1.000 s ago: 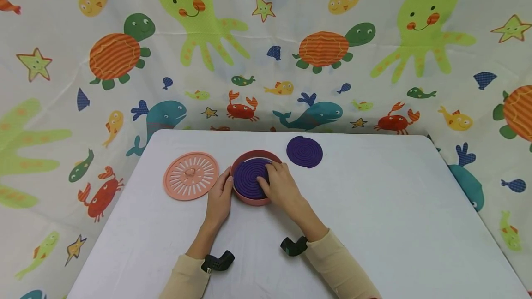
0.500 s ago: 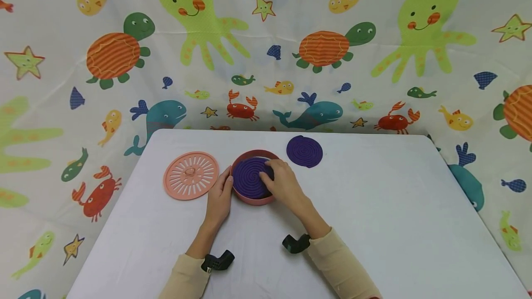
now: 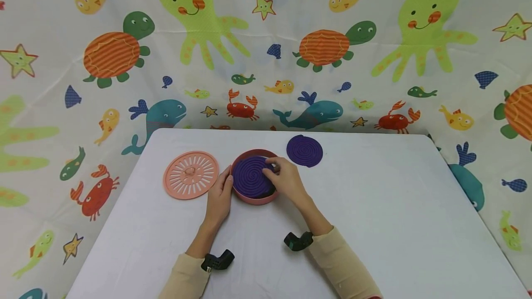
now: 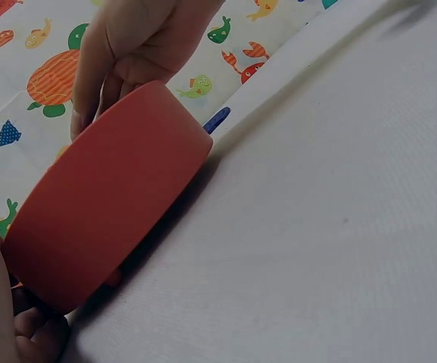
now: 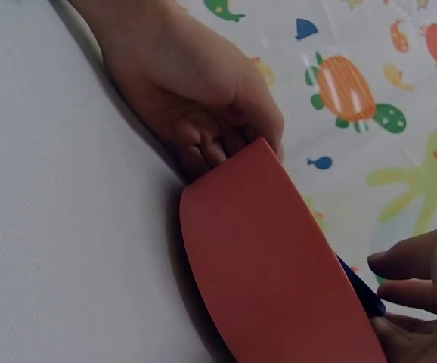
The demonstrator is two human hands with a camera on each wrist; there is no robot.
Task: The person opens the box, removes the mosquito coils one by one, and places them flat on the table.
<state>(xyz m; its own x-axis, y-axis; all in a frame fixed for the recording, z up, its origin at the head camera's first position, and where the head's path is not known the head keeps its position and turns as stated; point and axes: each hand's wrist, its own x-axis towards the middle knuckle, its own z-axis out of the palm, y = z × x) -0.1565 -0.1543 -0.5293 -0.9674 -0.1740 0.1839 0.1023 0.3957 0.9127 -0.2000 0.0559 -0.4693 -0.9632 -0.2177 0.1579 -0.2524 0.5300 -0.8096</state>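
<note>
A round, reddish-orange mosquito coil holder (image 3: 255, 201) stands on the table, its side wall (image 5: 256, 242) filling much of the right wrist view. My left hand (image 3: 219, 197) grips its left side, fingers curled against the wall. Inside lies a dark purple mosquito coil (image 3: 250, 178). My right hand (image 3: 287, 180) pinches the coil's right edge between thumb and fingers. In the right wrist view, a dark edge of the coil (image 5: 364, 289) sticks up past the rim beside these fingertips. The holder's floor is mostly hidden.
A slotted, peach-coloured round lid (image 3: 190, 175) lies left of the holder. Another purple mosquito coil (image 3: 305, 151) lies flat at the back, right of the holder. Behind the white table (image 3: 374, 211) hangs a curtain (image 3: 257, 36) printed with sea animals.
My right hand has drawn slightly to the right, its fingers now at the coil's edge. The coil in the holder has shifted a little, showing a dark gap at lower right. The left hand stays put.
</note>
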